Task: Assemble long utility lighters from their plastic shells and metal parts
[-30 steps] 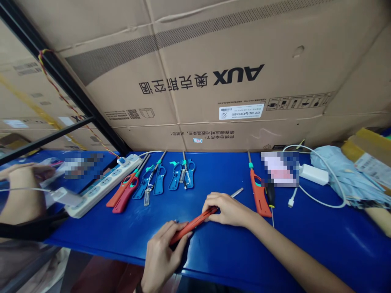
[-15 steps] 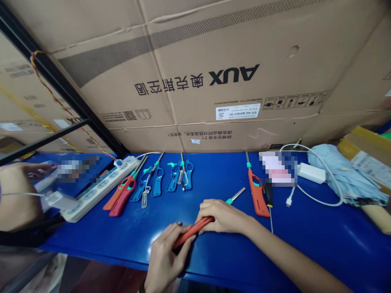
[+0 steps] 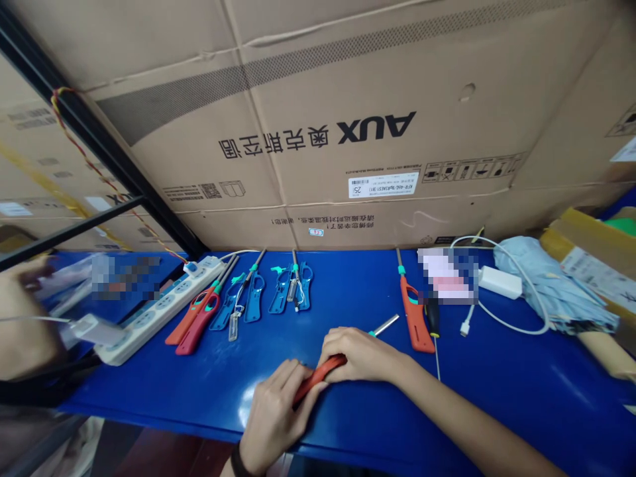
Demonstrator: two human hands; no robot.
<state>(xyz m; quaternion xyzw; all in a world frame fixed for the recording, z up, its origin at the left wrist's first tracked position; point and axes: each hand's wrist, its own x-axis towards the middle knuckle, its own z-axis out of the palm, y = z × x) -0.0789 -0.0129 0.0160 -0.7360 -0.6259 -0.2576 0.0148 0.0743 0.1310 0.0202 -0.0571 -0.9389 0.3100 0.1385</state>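
A red long-nosed gas lighter (image 3: pixel 320 379) is held between my two hands, low over the blue table. My left hand (image 3: pixel 278 407) grips its handle end, thumb and fingers on opposite sides. Around the trigger part my right hand (image 3: pixel 355 356) is closed, hiding most of it. The metal nozzle with a teal collar sticks out beyond my right hand, pointing up and right. To the right lies another orange lighter (image 3: pixel 418 324), beside a black and yellow screwdriver (image 3: pixel 433 320).
Opened blue lighter shells (image 3: pixel 254 298) with loose inner parts lie at the back, near two red-orange lighters (image 3: pixel 191 328) and a white power strip (image 3: pixel 159 311). A white charger (image 3: pixel 501 283) and light-blue cloth (image 3: pixel 546 285) lie right. Another person's arm (image 3: pixel 30 318) is at far left.
My left hand has slid along the lighter toward my right hand, so less of the red body shows. The view has shifted slightly. The other person's hand at far left has moved.
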